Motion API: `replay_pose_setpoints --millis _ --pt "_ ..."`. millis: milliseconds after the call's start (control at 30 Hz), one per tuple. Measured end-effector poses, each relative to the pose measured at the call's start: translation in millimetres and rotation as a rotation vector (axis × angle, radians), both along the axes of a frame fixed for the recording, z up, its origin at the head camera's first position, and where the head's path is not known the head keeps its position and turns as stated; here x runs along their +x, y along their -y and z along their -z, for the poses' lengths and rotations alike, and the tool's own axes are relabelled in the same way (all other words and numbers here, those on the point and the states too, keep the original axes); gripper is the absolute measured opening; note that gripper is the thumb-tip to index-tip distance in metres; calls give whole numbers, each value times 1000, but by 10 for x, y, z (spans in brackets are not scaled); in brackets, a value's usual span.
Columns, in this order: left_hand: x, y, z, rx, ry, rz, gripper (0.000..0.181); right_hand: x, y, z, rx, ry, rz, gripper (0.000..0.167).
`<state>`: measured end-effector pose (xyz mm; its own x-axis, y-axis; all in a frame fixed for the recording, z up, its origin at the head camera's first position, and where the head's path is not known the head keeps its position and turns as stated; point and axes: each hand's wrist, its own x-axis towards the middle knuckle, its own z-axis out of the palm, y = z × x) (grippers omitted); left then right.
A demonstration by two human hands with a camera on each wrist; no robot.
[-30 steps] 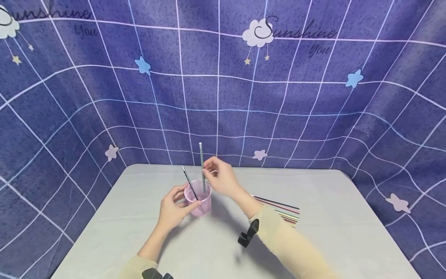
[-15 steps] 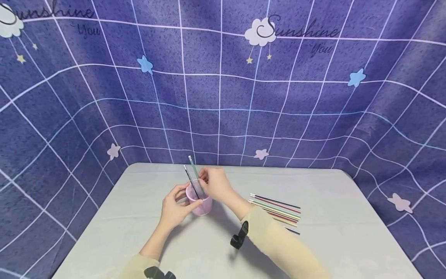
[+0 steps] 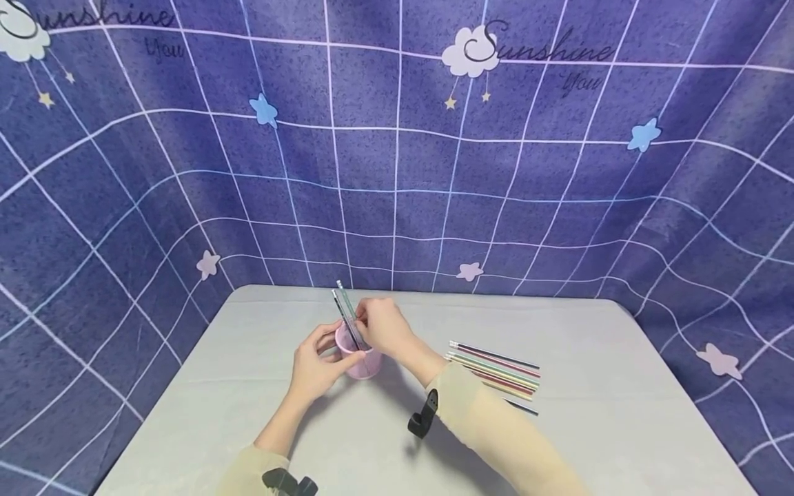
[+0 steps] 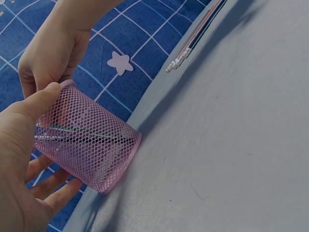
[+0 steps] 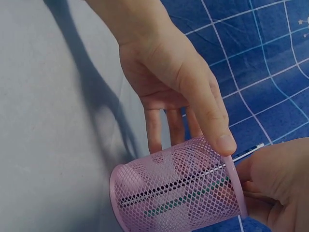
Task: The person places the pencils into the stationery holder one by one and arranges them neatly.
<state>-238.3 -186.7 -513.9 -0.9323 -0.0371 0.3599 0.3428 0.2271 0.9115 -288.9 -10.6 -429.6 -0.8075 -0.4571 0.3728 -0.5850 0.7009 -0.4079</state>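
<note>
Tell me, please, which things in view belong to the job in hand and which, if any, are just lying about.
Part of the job:
pink mesh cup, held by the left hand
green pencil, at the right hand
dark pencil, leaning in the cup
loose pencils, probably

Just surroundings:
table
starry backdrop
black wrist devices, worn

The left hand (image 3: pixel 315 366) grips the pink cup (image 3: pixel 366 368) from the cup's left side, and the right hand (image 3: pixel 386 329), at the cup's right rim, pinches a green pencil (image 3: pixel 347 300) that leans in the cup beside a dark pencil (image 3: pixel 342 310). Right of the cup, coloured pencils (image 3: pixel 496 374) lie on the grey table (image 3: pixel 372 441). Beyond the cup hangs a purple-blue curtain (image 3: pixel 428 165) with stars.
</note>
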Motion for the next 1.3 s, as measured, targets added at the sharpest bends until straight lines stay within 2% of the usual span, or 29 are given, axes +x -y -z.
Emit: replay_pose_setpoints --millis 367,500,633,833,1033,1167,1300 --pt "20 41 24 16 12 -18 69 -13 132 29 89 -45 -13 4" --pt "12 20 31 8 7 -16 70 -20 89 27 68 -48 -26 4" --pt "11 14 46 13 1 -7 69 -32 -27 -54 22 -35 -27 5" --pt "-4 14 9 30 11 -25 69 -110 -367 -332 -44 -85 -53 8" --pt "-23 -8 -25 23 14 -16 70 -170 -892 -533 -43 -90 -15 10" --pt "-19 -19 -20 17 15 -18 69 -157 -1205 -560 -29 -52 -11 10" --pt "3 -27 -24 25 28 -11 69 -146 -1443 -484 -2 -60 -4 7"
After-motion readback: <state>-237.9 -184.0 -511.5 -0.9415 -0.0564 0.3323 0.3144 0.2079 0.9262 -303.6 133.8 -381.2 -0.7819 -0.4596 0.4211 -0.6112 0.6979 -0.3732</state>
